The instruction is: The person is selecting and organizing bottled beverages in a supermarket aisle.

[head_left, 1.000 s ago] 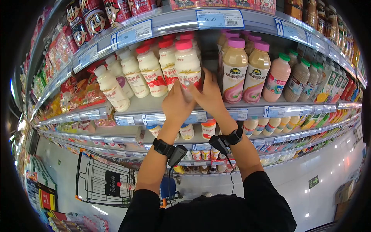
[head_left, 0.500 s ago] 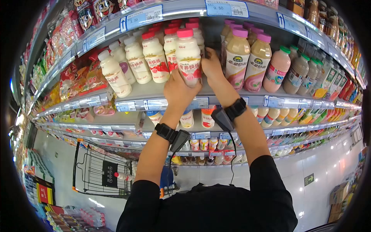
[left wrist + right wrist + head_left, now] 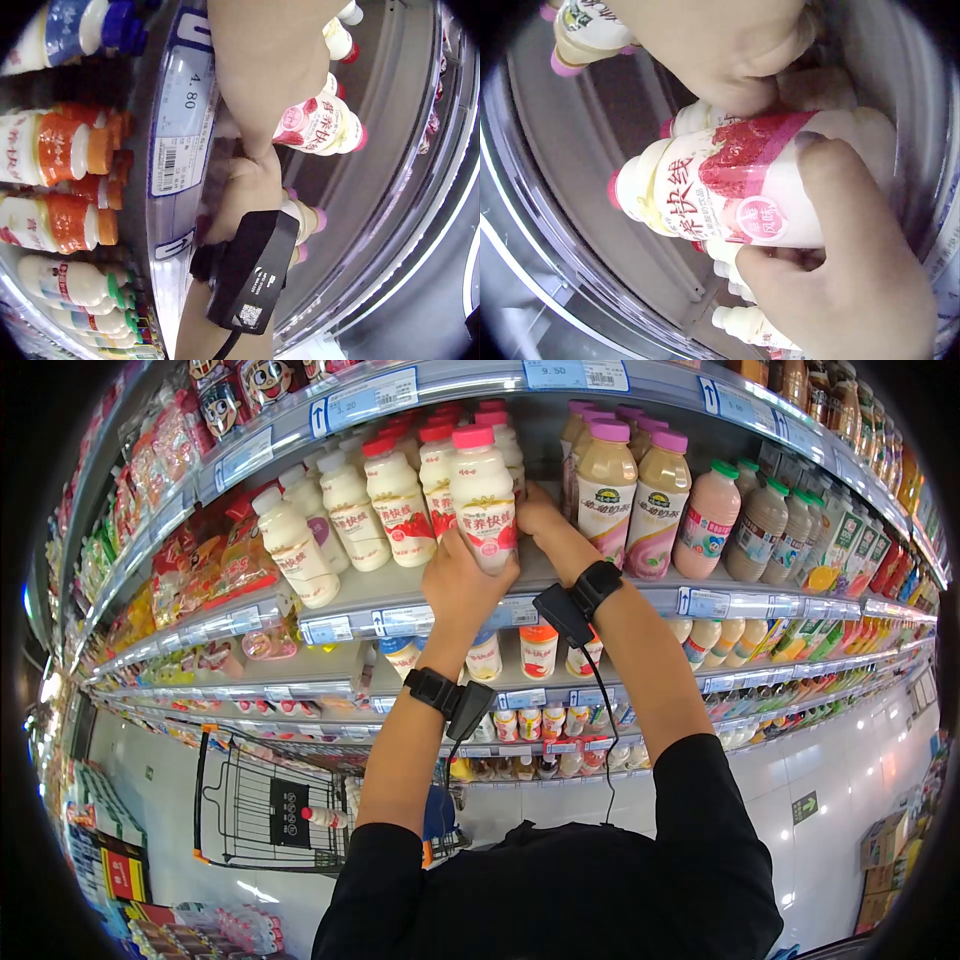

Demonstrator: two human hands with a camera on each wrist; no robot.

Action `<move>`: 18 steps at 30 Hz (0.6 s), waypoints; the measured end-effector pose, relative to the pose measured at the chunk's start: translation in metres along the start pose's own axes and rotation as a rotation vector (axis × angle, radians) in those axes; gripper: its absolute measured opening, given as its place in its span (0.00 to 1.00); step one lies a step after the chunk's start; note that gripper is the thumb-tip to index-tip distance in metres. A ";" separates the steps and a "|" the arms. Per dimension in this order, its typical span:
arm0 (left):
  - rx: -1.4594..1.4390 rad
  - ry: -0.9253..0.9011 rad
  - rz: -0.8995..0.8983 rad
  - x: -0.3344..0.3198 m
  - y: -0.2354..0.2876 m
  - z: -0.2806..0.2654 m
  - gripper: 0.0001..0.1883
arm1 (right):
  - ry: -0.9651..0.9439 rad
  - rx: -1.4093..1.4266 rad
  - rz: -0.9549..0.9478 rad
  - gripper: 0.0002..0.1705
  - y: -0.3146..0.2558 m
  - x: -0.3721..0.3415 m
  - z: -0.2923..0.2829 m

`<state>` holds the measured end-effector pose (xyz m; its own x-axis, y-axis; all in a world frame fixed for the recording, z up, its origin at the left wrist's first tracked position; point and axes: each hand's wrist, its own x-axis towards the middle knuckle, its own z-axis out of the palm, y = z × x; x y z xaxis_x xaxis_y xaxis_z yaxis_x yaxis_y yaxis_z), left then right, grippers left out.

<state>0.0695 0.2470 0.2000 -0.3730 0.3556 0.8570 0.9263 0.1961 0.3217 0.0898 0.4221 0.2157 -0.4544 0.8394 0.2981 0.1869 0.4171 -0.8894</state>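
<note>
My left hand [image 3: 468,582] grips the lower part of a white yogurt drink bottle [image 3: 482,495] with a pink cap and strawberry label, upright at the shelf front. In the right wrist view, the left thumb lies across the side of this bottle [image 3: 727,180]. My right hand [image 3: 540,515] reaches in on its right, beside a similar pink-capped bottle [image 3: 509,452] behind it. The right wrist view has the right hand [image 3: 727,52] close against that rear bottle [image 3: 694,118]; its fingertips are hidden, so I cannot tell whether they hold it.
Left of the hands stand red-capped bottles [image 3: 398,505] and white-capped bottles [image 3: 297,550]. Purple-capped milk tea bottles [image 3: 605,490] are close to the right forearm. A price-tagged shelf edge [image 3: 590,609] runs below the hands. A shopping cart [image 3: 205,790] holding a bottle stands lower left.
My right hand has left the front bottle's side and moved deeper, to the bottle behind. The left hand keeps its grip; the front bottle now sits slightly farther left in view.
</note>
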 end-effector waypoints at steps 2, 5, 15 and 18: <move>-0.010 -0.001 0.003 0.000 -0.001 -0.001 0.31 | -0.013 -0.207 -0.047 0.30 -0.002 0.001 -0.003; -0.020 -0.007 0.003 0.001 -0.002 0.000 0.32 | 0.009 -0.246 -0.105 0.31 -0.005 -0.010 -0.007; -0.048 -0.056 0.032 0.002 0.001 -0.011 0.33 | -0.001 -0.168 -0.385 0.39 -0.023 -0.085 -0.038; -0.066 -0.043 0.059 0.000 -0.003 -0.008 0.33 | -0.037 -0.027 -0.460 0.40 -0.037 -0.115 -0.039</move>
<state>0.0675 0.2390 0.2025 -0.3186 0.4040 0.8575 0.9476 0.1141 0.2983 0.1688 0.3239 0.2279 -0.5261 0.5521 0.6469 -0.0194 0.7527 -0.6581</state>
